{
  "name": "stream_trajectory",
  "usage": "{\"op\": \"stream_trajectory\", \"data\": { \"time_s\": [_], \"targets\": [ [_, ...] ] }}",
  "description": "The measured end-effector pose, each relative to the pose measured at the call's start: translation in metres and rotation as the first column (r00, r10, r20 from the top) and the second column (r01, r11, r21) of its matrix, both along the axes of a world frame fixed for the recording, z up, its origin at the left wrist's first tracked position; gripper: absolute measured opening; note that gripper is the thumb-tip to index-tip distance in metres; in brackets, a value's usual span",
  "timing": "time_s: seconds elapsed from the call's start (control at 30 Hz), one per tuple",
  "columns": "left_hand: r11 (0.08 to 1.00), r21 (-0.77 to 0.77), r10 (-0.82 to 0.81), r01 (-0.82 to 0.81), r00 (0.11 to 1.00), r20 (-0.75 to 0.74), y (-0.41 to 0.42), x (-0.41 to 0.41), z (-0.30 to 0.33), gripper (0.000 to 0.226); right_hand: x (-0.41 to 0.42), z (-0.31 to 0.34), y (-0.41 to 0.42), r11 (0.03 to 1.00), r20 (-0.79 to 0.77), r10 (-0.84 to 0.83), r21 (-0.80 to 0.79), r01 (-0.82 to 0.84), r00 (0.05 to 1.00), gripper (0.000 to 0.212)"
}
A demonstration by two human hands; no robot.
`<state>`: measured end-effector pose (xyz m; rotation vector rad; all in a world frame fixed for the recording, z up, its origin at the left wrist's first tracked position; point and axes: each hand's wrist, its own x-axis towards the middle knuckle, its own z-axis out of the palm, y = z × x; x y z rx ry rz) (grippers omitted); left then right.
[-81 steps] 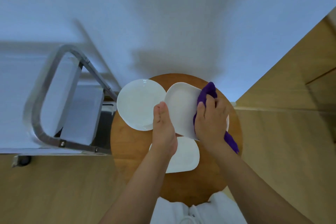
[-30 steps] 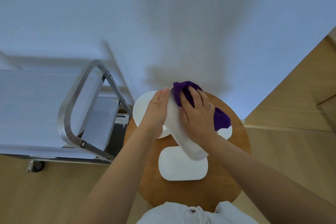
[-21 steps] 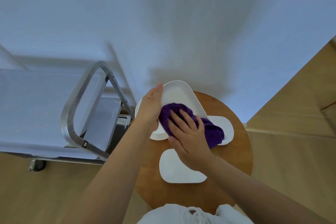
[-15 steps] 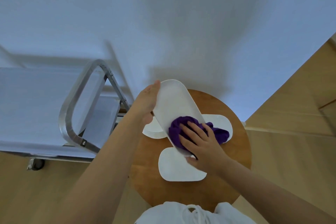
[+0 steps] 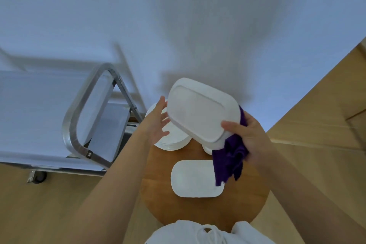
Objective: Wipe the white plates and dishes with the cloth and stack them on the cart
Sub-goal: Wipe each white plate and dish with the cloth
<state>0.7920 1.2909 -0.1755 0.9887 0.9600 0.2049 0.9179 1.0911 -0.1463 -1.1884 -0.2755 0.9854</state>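
Two hands over round wooden table (image 5: 158,194): right hand (image 5: 248,140) grips dish (image 5: 200,113) and cloth (image 5: 229,160), left hand (image 5: 158,123) open.

Two oblong dishes (image 5: 200,111) (image 5: 195,178), one plate stack (image 5: 174,140), one cloth (image 5: 229,160), one cart (image 5: 85,109)

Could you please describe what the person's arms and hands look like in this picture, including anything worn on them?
Both forearms are bare, with no sleeves in view. The left hand and right hand wear no gloves, and no rings, watch or bracelet show. A white garment with a drawstring appears at the bottom edge.
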Motion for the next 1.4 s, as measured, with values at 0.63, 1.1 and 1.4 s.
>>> {"op": "stream_trajectory", "data": {
  "time_s": [0.63, 1.1, 1.4],
  "targets": [
    [0.926, -0.343, 0.262, -0.157, 0.923, 0.284, -0.031, -0.014, -0.014, 0.057, 0.026, -0.042, -0.007, 0.778, 0.269, -0.383, -0.421, 0.466, 0.884, 0.041],
    [0.948, 0.318, -0.080, 0.014, 0.978, 0.195, -0.079, 0.003, 0.014, 0.041, -0.043, -0.028, 0.076, 0.922, 0.961, 0.098, -0.185, 0.339, 0.257, 0.047],
    [0.916, 0.382, 0.043, -0.121, 0.977, 0.208, -0.080, 0.000, 0.028, 0.029, -0.024, -0.025, 0.077, 0.912, 0.866, -0.078, -0.138, 0.385, 0.495, 0.048]
  ]
}}
